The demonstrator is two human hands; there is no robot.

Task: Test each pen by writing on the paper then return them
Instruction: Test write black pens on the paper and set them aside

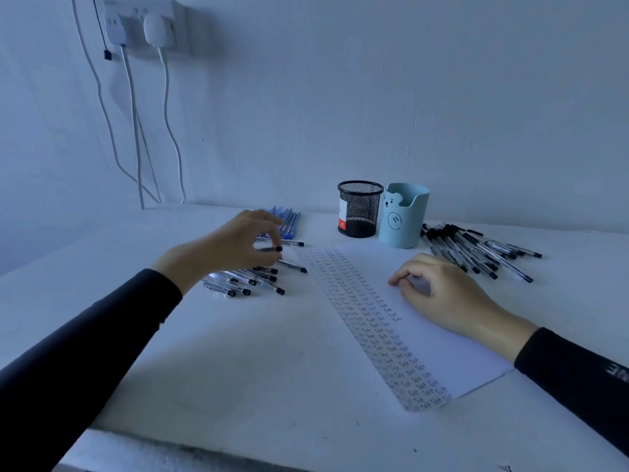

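At centre left, the left hand [235, 247] arches over a loose heap of clear, black-capped pens [238, 284], its thumb and fingertips pinching one slim pen [270, 249]. At right, the right hand [442, 291] rests loosely curled, holding nothing, on smooth white paper [442, 356] lined with small handwriting.

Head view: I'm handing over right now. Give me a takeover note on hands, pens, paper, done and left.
Left hand: pinches a black-capped pen over the left pile.
Right hand: rests on the paper, holding nothing.
Other pens: blue ones behind the left hand, a black pile right of the bear cup.
Done: columns of "Test" fill the paper's left strip.
Left: cannot tell which piles are tested, or whether the held pen is.
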